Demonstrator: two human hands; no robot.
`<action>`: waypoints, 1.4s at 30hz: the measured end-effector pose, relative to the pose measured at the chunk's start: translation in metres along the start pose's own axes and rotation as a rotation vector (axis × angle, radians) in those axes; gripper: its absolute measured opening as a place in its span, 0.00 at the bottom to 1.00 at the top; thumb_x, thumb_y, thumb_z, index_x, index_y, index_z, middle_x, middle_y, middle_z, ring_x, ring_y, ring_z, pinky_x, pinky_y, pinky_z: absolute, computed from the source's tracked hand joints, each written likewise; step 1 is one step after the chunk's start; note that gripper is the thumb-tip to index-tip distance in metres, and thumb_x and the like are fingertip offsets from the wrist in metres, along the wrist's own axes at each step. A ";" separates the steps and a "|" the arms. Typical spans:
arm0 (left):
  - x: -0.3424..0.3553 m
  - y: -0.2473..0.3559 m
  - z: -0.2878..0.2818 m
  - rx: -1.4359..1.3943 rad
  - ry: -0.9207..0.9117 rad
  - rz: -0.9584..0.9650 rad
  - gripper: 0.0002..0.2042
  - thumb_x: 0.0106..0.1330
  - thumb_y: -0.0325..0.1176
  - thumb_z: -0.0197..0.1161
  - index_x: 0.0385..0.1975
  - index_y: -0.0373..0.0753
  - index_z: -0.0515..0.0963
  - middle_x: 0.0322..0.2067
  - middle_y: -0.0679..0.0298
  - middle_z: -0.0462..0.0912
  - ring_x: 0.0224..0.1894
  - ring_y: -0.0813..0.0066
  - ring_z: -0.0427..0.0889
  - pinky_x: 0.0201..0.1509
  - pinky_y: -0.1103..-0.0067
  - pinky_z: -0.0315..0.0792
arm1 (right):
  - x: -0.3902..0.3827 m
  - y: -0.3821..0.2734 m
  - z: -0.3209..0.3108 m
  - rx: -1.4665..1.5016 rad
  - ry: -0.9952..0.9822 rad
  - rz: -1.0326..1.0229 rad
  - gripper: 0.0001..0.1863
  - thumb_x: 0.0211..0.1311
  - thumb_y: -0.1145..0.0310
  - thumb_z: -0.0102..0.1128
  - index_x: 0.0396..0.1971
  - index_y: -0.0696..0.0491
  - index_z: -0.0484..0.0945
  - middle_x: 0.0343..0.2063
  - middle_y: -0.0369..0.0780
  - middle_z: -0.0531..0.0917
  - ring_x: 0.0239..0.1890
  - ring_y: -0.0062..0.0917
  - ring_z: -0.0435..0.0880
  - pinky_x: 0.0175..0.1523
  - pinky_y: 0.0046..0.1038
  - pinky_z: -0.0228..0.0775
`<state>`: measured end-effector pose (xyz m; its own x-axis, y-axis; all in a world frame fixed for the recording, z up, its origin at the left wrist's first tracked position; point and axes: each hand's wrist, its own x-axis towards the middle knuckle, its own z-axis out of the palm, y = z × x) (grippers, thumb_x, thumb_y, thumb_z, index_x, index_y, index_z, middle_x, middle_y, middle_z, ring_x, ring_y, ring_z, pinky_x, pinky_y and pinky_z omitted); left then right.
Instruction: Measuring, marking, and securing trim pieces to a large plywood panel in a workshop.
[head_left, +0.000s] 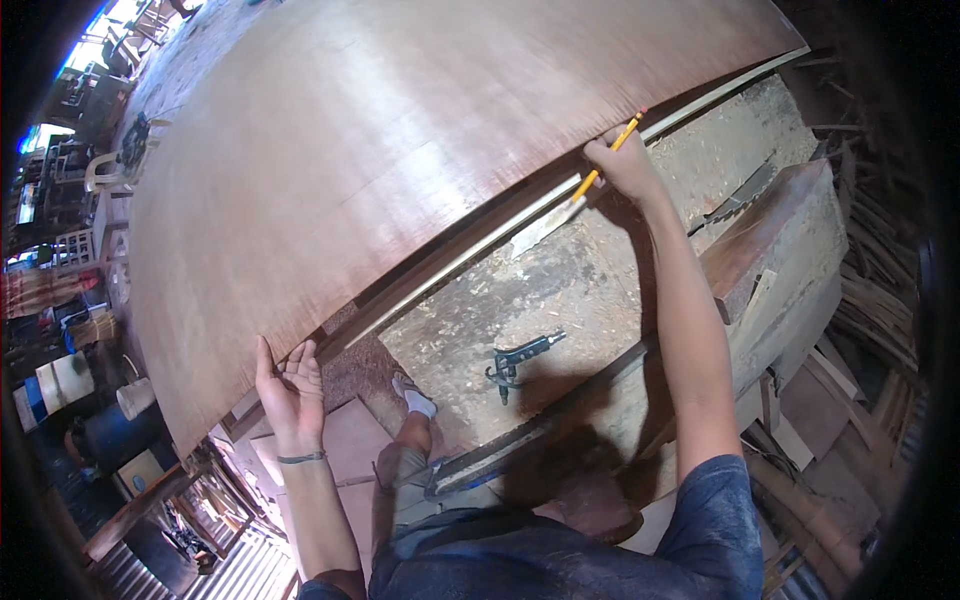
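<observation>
A large, smooth brown plywood sheet (330, 170) spans the upper view, its near edge raised over a pale wooden strip (690, 110). At the sheet's near left corner, my left hand (292, 388) is palm up and grips the edge, with some fingers hidden beneath it. Farther right, my right hand (622, 165) is closed at the same edge. A yellow pencil (632, 126) with a pink eraser sticks out of that hand, slanting down to the left. Which of its fingers also hold the sheet is partly hidden.
A black air blow gun (515, 362) lies on the worn, dusty workbench (450, 350) in front of me. To its right are a toothed saw blade (735, 205) and a brown board (770, 240). Scrap wood (880, 290) piles at far right; a white bucket (135, 398) stands left.
</observation>
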<state>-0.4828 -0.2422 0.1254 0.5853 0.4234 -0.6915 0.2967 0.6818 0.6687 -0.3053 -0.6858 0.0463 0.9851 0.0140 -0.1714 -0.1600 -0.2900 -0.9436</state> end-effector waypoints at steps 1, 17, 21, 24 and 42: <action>0.002 -0.003 -0.002 0.017 -0.022 -0.010 0.21 0.65 0.47 0.58 0.42 0.32 0.70 0.34 0.54 0.78 0.38 0.67 0.82 0.33 0.82 0.81 | -0.007 0.000 0.004 0.026 -0.029 0.017 0.14 0.50 0.68 0.59 0.10 0.55 0.69 0.09 0.33 0.73 0.12 0.15 0.74 0.17 0.19 0.64; 0.034 -0.029 -0.127 0.221 -0.338 -0.402 0.20 0.70 0.45 0.51 0.45 0.32 0.72 0.37 0.57 0.80 0.40 0.66 0.81 0.47 0.74 0.77 | -0.134 -0.029 0.133 0.139 -0.244 0.560 0.27 0.70 0.46 0.39 0.20 0.52 0.69 0.14 0.34 0.72 0.15 0.16 0.68 0.22 0.19 0.61; 0.033 -0.034 -0.176 0.229 -0.116 -0.635 0.32 0.63 0.57 0.56 0.54 0.32 0.66 0.50 0.53 0.73 0.54 0.58 0.73 0.61 0.67 0.67 | -0.133 -0.043 0.192 0.168 -0.006 0.706 0.24 0.67 0.45 0.43 0.32 0.54 0.71 0.19 0.35 0.76 0.13 0.15 0.65 0.15 0.21 0.54; 0.100 -0.034 -0.202 -0.414 -0.266 -0.563 0.34 0.63 0.56 0.56 0.58 0.31 0.62 0.59 0.53 0.66 0.62 0.57 0.65 0.68 0.66 0.57 | -0.128 -0.061 0.246 0.123 0.106 0.719 0.27 0.65 0.42 0.45 0.33 0.55 0.70 0.19 0.36 0.77 0.13 0.17 0.66 0.16 0.23 0.56; 0.152 0.091 -0.287 -0.386 -0.308 -0.559 0.28 0.60 0.48 0.65 0.55 0.37 0.68 0.54 0.61 0.72 0.53 0.70 0.73 0.58 0.78 0.71 | -0.164 -0.031 0.437 -0.370 0.508 0.476 0.38 0.62 0.34 0.40 0.25 0.60 0.78 0.23 0.52 0.81 0.32 0.45 0.83 0.37 0.41 0.71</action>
<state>-0.5840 0.0555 0.0028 0.6265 -0.1951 -0.7546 0.3592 0.9315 0.0575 -0.4899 -0.2608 -0.0201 0.7386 -0.6044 -0.2986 -0.6281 -0.4560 -0.6305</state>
